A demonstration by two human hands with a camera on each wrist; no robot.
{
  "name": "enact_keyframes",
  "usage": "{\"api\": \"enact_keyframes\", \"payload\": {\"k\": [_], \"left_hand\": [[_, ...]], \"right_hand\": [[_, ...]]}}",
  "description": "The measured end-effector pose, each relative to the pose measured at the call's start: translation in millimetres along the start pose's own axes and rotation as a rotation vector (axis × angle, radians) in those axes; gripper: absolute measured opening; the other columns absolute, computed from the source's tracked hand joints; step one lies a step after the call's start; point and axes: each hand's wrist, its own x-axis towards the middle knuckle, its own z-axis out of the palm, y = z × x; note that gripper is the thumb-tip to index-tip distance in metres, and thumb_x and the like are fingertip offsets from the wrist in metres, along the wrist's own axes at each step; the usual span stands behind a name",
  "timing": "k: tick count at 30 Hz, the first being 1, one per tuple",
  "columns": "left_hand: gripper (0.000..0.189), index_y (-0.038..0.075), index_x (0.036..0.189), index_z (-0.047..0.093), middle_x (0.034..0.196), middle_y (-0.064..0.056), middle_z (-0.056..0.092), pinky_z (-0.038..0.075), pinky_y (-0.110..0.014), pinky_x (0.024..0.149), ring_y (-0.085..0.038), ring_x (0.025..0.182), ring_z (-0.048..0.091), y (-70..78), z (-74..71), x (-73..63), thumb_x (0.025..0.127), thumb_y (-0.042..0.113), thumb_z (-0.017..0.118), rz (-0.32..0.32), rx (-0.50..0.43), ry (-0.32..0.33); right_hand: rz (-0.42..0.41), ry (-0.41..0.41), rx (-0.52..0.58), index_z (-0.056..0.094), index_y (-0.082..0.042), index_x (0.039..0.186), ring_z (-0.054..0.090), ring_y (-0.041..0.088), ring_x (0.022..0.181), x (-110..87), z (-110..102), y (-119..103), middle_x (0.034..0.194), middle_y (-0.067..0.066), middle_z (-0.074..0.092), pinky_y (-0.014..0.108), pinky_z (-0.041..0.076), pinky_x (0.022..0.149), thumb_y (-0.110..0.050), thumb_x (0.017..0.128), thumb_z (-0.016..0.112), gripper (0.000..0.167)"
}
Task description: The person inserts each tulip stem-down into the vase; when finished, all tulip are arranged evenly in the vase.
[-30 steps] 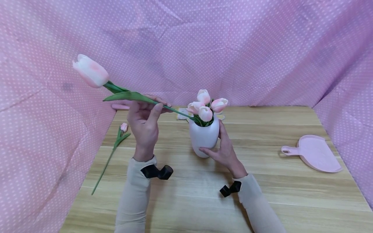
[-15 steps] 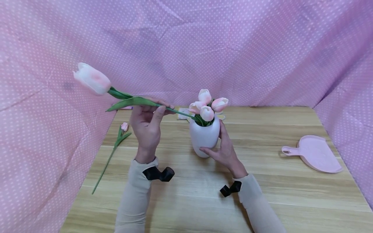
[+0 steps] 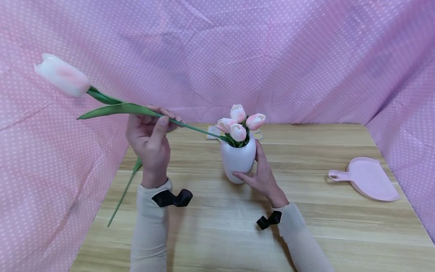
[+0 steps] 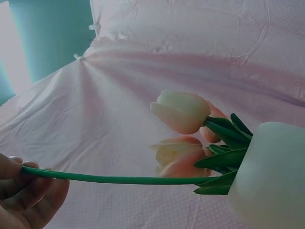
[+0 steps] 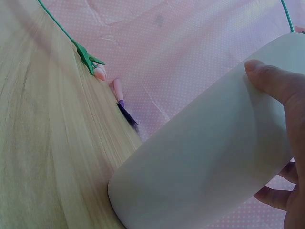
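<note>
My left hand (image 3: 149,147) pinches the stem of a pink-and-white tulip (image 3: 62,75) between thumb and fingers. The tulip slants, bloom at upper left, and its green stem (image 4: 119,180) runs to the mouth of a white vase (image 3: 238,162). Leaves hide the stem's tip. Several other tulips (image 3: 238,132) stand in the vase. My right hand (image 3: 261,175) grips the vase from the right, thumb across its front; it stands on the table, leaning slightly. Another tulip (image 3: 124,196) lies on the table at left, its bloom behind my left hand in the head view.
A pink dustpan (image 3: 372,179) lies on the wooden table (image 3: 306,234) at right. Behind the vase is a flat patterned item (image 3: 213,132), partly hidden. The right wrist view shows a brush (image 5: 119,93) with a pink handle and dark bristles. Polka-dot cloth (image 3: 217,56) surrounds the table.
After a small shift rightward, my left hand has moved left with the tulip, and the bloom is farther left and higher. My right hand and the vase stay almost still.
</note>
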Motion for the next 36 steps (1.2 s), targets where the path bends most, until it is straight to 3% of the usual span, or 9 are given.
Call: {"api": "enact_keyframes", "payload": {"k": [12,20,28,36], "left_hand": [[0.021,-0.004,0.100,0.060,0.078,-0.013,0.069,0.063,-0.032,0.061,-0.023,0.067,0.069,0.6,2.2,5.8,0.089,-0.020,0.051,-0.033,-0.030,0.038],[0.018,0.000,0.104,0.061,0.085,-0.008,0.070,0.064,-0.030,0.067,-0.018,0.076,0.070,-4.4,7.3,1.5,0.092,-0.014,0.057,-0.068,-0.008,-0.031],[0.032,0.005,0.104,0.063,0.086,-0.002,0.069,0.064,-0.029,0.068,-0.013,0.077,0.070,-9.4,10.6,-0.5,0.090,-0.020,0.050,-0.137,0.052,-0.115],[0.033,0.012,0.109,0.062,0.092,0.004,0.070,0.064,-0.028,0.072,-0.009,0.081,0.071,-20.9,12.4,-15.3,0.093,-0.015,0.054,-0.183,0.117,-0.214]], "right_hand": [[0.009,-0.015,0.034,0.011,-0.013,0.160,0.049,0.029,0.135,0.9,-0.6,-1.1,0.154,0.014,0.042,0.055,0.050,0.105,-0.007,0.068,0.092,0.123],[0.010,-0.014,0.042,0.012,-0.015,0.160,0.049,0.030,0.135,0.9,-1.0,-0.9,0.154,0.014,0.042,0.056,0.050,0.105,-0.007,0.068,0.092,0.122],[0.011,-0.018,0.047,0.013,-0.016,0.160,0.049,0.029,0.135,1.3,-0.9,-0.4,0.153,0.013,0.043,0.056,0.050,0.106,-0.008,0.068,0.092,0.121],[0.012,-0.016,0.042,0.013,-0.015,0.160,0.050,0.030,0.134,1.7,-0.9,-1.8,0.153,0.013,0.043,0.057,0.051,0.105,-0.008,0.068,0.092,0.121]]}}
